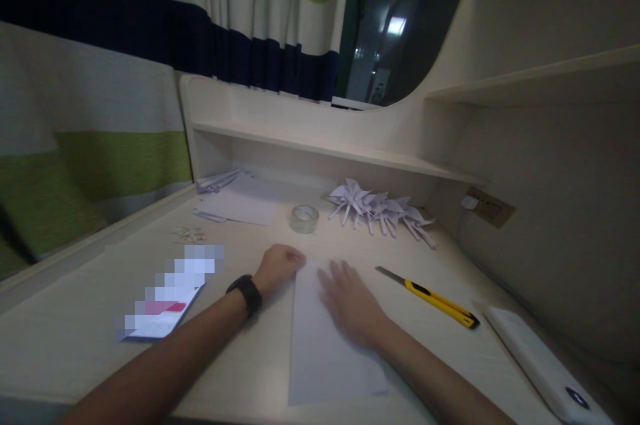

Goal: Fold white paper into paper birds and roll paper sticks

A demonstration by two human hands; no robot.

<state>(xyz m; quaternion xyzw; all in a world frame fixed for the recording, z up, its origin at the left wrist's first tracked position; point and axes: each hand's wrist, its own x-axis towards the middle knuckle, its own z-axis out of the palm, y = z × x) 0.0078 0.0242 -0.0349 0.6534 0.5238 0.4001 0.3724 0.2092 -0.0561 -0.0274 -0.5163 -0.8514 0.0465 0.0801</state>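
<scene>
A white sheet of paper [327, 345] lies lengthwise in front of me, with a second layer showing at its lower right corner, so it looks folded. At its upper left corner, the curled fingers of my left hand [279, 268] pinch the edge; a black watch [246, 295] is on that wrist. My right hand [353, 305] rests flat on the sheet's right side, fingers slightly apart and a little blurred. To the right of it lies a yellow utility knife [440, 302] with its blade out. Beyond the hands stands a roll of clear tape [304, 219].
Several paper pinwheels [375, 205] lie at the back right. Loose white sheets [245, 198] and small pale pieces [189, 234] are at the back left. A lit phone [165, 308] lies left, a white device [540, 358] right. A plug [469, 202] sits in the wall socket.
</scene>
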